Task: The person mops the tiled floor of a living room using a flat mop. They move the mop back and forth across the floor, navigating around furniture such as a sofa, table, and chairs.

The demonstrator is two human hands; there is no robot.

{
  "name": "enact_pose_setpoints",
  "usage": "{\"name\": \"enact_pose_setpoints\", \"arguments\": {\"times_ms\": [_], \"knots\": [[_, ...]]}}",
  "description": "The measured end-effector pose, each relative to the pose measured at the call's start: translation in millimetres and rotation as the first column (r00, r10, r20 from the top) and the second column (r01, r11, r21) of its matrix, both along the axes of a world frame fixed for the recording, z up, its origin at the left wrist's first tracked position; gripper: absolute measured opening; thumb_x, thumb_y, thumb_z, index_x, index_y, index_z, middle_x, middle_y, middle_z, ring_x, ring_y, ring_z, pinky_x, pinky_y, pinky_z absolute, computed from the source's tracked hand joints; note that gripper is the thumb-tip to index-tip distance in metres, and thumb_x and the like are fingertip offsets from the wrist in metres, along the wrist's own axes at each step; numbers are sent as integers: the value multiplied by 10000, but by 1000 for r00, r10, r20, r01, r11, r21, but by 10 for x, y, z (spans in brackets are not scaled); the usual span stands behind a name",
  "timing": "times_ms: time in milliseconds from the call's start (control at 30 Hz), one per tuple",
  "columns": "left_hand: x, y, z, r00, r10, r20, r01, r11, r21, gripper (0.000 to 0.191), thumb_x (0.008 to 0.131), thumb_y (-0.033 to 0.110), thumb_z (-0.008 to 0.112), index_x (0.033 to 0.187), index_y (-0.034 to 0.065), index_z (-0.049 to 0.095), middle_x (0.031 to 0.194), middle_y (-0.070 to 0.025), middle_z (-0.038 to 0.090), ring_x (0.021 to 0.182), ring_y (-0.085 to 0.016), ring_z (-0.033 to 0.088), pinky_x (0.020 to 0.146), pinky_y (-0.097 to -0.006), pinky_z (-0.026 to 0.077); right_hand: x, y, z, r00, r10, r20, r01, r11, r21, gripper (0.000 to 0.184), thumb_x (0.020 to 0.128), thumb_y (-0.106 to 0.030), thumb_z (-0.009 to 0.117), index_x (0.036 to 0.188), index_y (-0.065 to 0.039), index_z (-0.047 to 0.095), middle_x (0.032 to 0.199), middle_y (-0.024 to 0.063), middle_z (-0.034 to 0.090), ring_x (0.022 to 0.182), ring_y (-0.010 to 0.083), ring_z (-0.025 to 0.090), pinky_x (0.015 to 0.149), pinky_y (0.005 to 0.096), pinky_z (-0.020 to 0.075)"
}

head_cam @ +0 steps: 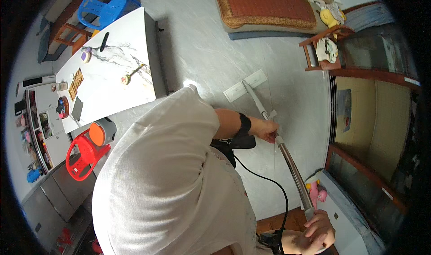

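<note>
A flat mop with a pale rectangular head (pixel 232 92) rests on the grey tiled floor. Its long pole (pixel 294 172) runs down to the lower right. My left hand (pixel 267 131) grips the pole's middle, near a light plastic joint; a black strap circles the forearm. My right hand (pixel 320 233) is closed around the grip at the upper end of the pole, and a black band is on that wrist. A black cable (pixel 284 191) hangs between my arms. A black device (pixel 244 142) is beside my left forearm.
A marble-patterned table (pixel 111 69) stands at the left, beside a blue plastic chair (pixel 106 10), a red one (pixel 86 152) and an orange-topped bin (pixel 97 133). A cushioned seat (pixel 269 5) is at the top. At the right are a wooden chair (pixel 311 54) and the door track (pixel 333 110).
</note>
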State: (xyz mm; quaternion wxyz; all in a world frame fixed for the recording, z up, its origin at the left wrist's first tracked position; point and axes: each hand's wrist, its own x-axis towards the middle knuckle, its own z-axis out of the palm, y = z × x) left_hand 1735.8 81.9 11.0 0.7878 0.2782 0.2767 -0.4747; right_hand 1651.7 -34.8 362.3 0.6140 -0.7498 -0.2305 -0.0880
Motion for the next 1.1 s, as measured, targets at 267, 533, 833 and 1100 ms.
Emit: {"name": "enact_pose_setpoints", "arguments": {"times_ms": [267,533,833,1100], "knots": [[-120,1623,327,966,255,42,-258,940,223,358,941,267,447,1077,-64,445,1035,-175,551,796,-258,647,736,-399,588,614,584,58,833,538,-131,-553,818,-159,323,763,-299,629,541,-146,451,459,7,455,424,160,469,539,332,365],[227,3259,-218,826,542,155,-549,711,440,376,941,350,386,901,6,532,716,-60,606,593,-192,643,522,-365,553,766,1930,-566,731,656,-189,-680,677,-283,151,751,-51,622,645,-13,522,703,95,620,790,278,639,849,426,464],[342,3363,-808,773,635,-15,-631,771,87,299,964,328,378,998,45,469,854,-109,611,722,-248,656,689,-439,587,542,2411,-853,921,225,-317,-324,894,-308,131,815,-6,532,715,55,593,712,111,631,609,226,567,659,336,485],[-703,2235,188,904,357,-236,-413,872,-264,284,924,199,456,1037,-62,458,886,-168,625,812,-288,671,780,-430,581,22,2239,94,992,125,37,-118,983,-138,357,856,-208,543,560,-41,435,479,103,462,429,208,476,471,354,453]]}}
